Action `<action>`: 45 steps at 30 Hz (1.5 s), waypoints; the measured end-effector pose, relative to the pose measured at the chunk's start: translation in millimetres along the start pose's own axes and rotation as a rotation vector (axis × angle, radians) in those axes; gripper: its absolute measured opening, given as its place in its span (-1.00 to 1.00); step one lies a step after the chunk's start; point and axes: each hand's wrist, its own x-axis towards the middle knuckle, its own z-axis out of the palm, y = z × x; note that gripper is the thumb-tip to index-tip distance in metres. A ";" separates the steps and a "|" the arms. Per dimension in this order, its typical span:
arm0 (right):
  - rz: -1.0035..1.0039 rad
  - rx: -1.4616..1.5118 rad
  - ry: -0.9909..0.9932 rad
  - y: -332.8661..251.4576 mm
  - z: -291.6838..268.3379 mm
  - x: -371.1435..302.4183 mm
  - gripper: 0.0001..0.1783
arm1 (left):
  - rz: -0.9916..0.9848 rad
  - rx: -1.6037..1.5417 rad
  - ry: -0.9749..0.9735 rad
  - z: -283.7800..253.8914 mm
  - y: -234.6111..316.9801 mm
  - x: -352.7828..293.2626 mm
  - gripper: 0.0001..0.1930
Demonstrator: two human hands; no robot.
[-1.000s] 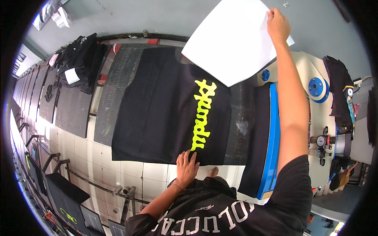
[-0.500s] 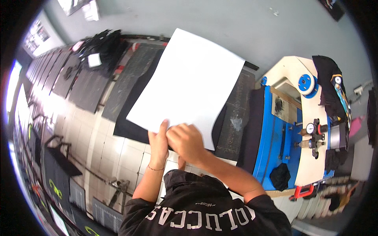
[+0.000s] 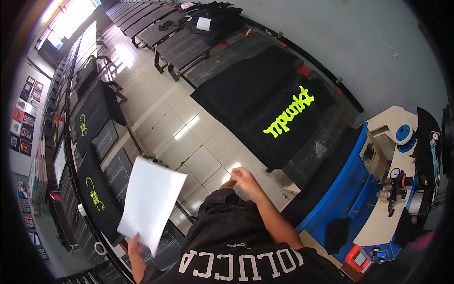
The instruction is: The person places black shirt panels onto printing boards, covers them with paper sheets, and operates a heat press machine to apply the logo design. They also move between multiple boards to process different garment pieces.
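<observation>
A large flat black fabric panel [image 3: 262,106] lies spread on a dark grey rectangular surface [image 3: 319,150] ahead of me and slightly to my right. Bright neon-yellow lettering [image 3: 289,113] in a chunky script runs at a slant across the panel's right half.

My left hand [image 3: 135,247] grips a big white rectangular sheet [image 3: 152,199], smooth and paper-like, by its lower edge. I hold the sheet up, well apart from the panel, to its left and nearer to my body. My right hand [image 3: 246,181] is in the air just off the panel's near edge, its fingers partly bent; I cannot tell whether they are fully closed.

Right of the panel stands a blue metal and cream press machine [image 3: 331,182], with a round white-faced gauge [image 3: 395,173] on its cream part. Beyond the panel, to its upper left, a heap of dark cloth [image 3: 222,19] has a small white paper [image 3: 203,24] on top. Left of the panel, across pale floor tiles [image 3: 201,142], two black fabric pieces with thin yellow-green line designs, one farther off [image 3: 97,102] and one closer to me [image 3: 92,187], lie on another row of dark surfaces.
</observation>
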 end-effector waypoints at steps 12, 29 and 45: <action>0.306 0.582 0.949 58.7 -61.8 38.5 0.01 | -0.060 0.983 1.505 -20.0 -35.3 -31.5 -0.53; -0.009 0.389 0.918 38.4 -77.4 -7.7 -0.80 | 0.508 0.452 -0.436 700.2 152.8 342.0 -0.63; 0.157 0.262 0.948 62.9 -72.7 -16.6 -0.78 | 0.569 0.434 -0.382 661.6 120.5 353.3 -0.82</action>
